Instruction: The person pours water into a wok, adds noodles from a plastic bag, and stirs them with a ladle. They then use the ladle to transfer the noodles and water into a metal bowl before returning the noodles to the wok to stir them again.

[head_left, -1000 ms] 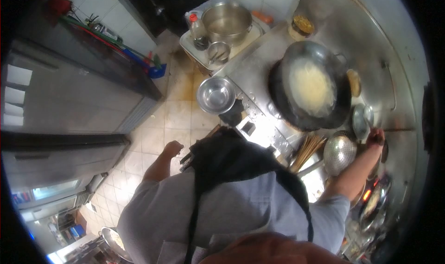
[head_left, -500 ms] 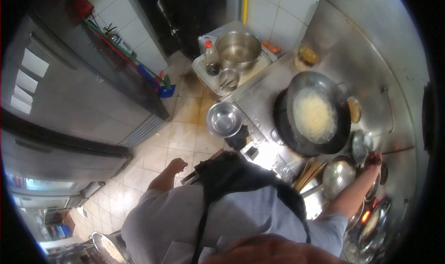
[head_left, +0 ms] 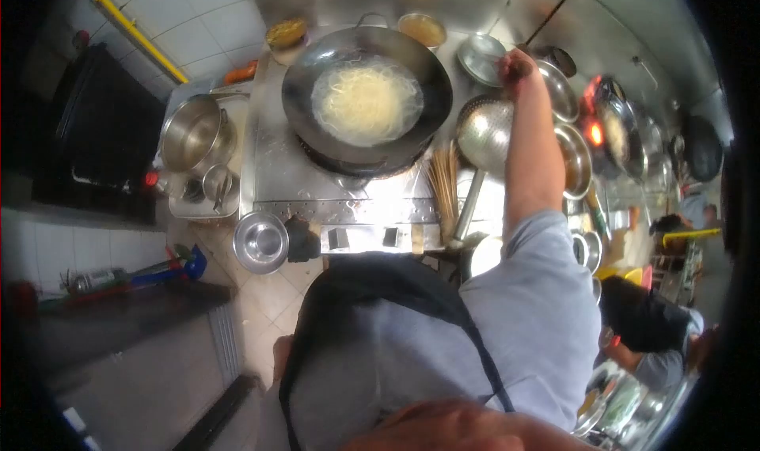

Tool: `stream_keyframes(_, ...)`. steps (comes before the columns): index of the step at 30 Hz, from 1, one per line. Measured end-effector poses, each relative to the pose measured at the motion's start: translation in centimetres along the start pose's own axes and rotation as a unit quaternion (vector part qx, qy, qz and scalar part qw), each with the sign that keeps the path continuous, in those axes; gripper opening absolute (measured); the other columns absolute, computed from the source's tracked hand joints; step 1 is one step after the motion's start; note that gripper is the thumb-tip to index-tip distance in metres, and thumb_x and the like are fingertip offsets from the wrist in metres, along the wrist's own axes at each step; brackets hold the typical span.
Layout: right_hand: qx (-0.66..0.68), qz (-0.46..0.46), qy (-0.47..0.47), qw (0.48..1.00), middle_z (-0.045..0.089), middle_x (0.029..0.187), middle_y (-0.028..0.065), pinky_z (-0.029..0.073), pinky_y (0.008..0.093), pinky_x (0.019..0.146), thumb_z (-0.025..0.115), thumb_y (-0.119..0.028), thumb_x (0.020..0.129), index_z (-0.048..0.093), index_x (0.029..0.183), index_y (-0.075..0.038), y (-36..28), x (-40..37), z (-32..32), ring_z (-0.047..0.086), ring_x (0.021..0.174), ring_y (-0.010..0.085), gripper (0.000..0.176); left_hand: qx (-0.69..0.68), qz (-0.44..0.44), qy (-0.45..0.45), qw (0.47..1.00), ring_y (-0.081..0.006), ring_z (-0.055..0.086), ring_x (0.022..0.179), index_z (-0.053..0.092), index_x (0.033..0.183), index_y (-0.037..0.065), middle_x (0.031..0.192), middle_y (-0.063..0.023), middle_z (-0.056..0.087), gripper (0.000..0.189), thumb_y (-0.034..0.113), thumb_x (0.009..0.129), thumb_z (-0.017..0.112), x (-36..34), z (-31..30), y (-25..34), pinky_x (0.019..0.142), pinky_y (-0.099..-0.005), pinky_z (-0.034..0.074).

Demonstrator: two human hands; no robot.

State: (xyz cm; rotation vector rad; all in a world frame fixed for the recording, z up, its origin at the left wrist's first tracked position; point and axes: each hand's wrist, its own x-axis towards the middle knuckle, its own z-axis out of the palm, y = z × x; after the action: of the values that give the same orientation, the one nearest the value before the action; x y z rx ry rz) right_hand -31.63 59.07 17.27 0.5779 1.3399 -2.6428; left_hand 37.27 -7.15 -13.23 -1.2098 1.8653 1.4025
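Observation:
My right hand (head_left: 518, 70) reaches over the far right side of the stove. Its fingers are closed round what looks like the shaft of a ladle (head_left: 546, 20). The dark handle end sticks out past the hand to the upper right, and the other end points into a metal bowl (head_left: 480, 58). Just below lies a perforated strainer (head_left: 484, 130) with a long handle. My left hand (head_left: 281, 350) hangs low beside my body, mostly hidden, its fingers not visible. Pale noodles (head_left: 366, 101) sit in cloudy liquid in the large wok (head_left: 305, 95) on the stove.
A bundle of thin sticks (head_left: 443, 186) stands by the stove's front edge. A small steel bowl (head_left: 261, 243) is at front left, a large pot (head_left: 190, 134) behind it. A flame (head_left: 594, 132) burns near another pan. A co-worker (head_left: 645, 312) is at far right.
The view has swung to the right, bringing the wok to the upper middle and a co-worker into sight. My right hand stays by the metal bowl. My left hand is now mostly hidden.

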Motion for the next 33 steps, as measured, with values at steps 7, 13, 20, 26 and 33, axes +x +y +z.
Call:
stream_keyframes(7, -0.014, 0.028, 0.076, 0.997, 0.057, 0.075, 0.0079, 0.044, 0.0217, 0.044, 0.050, -0.005, 0.095, 0.052, 0.088, -0.005, 0.1, -2.8, 2.8, 0.052, 0.052, 0.0112, 0.007, 0.047, 0.065, -0.010, 0.997, -0.0235, 0.067, 0.062, 0.062, 0.086, 0.002, 0.074, -0.0113, 0.066, 0.018, 0.019, 0.091, 0.059, 0.1, -1.2, 2.3, 0.052, -0.0367, 0.053)
stream_keyframes(13, -0.103, 0.041, -0.010, 0.994, 0.053, 0.065, -0.0024, 0.040, 0.0199, 0.042, 0.052, -0.011, 0.091, 0.054, 0.100, 0.009, 0.9, -7.1, 6.6, 0.049, 0.050, 0.0059, 0.022, 0.089, 0.085, -0.008, 0.992, -0.0211, 0.067, 0.063, 0.061, 0.090, 0.002, 0.075, -0.0102, 0.065, 0.015, 0.016, 0.093, 0.056, 0.2, -1.1, 4.7, 0.051, -0.0341, 0.053)
stream_keyframes(20, -0.105, 0.080, -0.143, 0.981, 0.052, 0.069, -0.0027, 0.038, 0.0189, 0.040, 0.050, -0.011, 0.091, 0.048, 0.116, 0.013, 3.6, -9.8, 14.2, 0.047, 0.050, 0.0049, 0.034, 0.142, 0.215, -0.026, 0.966, -0.0171, 0.068, 0.062, 0.060, 0.091, 0.001, 0.077, -0.0089, 0.066, 0.019, 0.020, 0.092, 0.058, 2.7, -1.7, 3.4, 0.049, -0.0298, 0.053)
stream_keyframes(26, -0.094, 0.146, -0.234, 0.957, 0.050, 0.070, -0.0026, 0.036, 0.0193, 0.040, 0.048, -0.013, 0.093, 0.046, 0.120, 0.013, 10.6, -11.6, 23.9, 0.045, 0.049, 0.0058, 0.037, -0.078, -0.035, 0.041, 0.995, -0.0137, 0.066, 0.059, 0.060, 0.086, 0.003, 0.073, -0.0072, 0.064, 0.017, 0.019, 0.093, 0.058, 2.9, -1.0, 5.0, 0.047, -0.0280, 0.051)
stream_keyframes(33, -0.187, 0.189, -0.319, 0.910, 0.053, 0.071, -0.0020, 0.038, 0.0221, 0.047, 0.059, -0.016, 0.090, 0.056, 0.108, 0.011, 20.5, -11.8, 32.9, 0.048, 0.057, 0.0082, 0.033, -0.094, -0.050, 0.038, 0.994, -0.0130, 0.066, 0.059, 0.061, 0.082, 0.005, 0.074, -0.0068, 0.064, 0.016, 0.018, 0.092, 0.060, 2.2, -2.2, 2.7, 0.046, -0.0283, 0.051)
